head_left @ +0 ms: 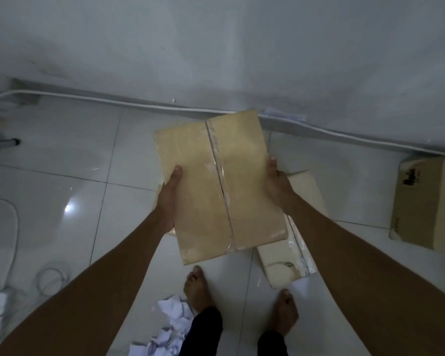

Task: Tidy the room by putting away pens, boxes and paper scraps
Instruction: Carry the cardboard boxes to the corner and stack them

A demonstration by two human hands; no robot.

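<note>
I hold a tan cardboard box (216, 181), taped along its middle seam, above the white tiled floor. My left hand (168, 199) grips its left edge with the thumb on top. My right hand (278, 183) grips its right edge, fingers partly hidden behind the box. A second pale cardboard box (285, 263) lies on the floor under and to the right of the held one. A third cardboard box (421, 201) with dark print stands at the right. Crumpled white paper scraps (170, 327) lie by my left foot.
A wall runs across the top, with a white cable (113, 100) along its base. Coiled white cables (50, 278) and a white object lie at the left. A metal leg with a black tip (12, 142) pokes in at the left. My bare feet stand at the bottom centre.
</note>
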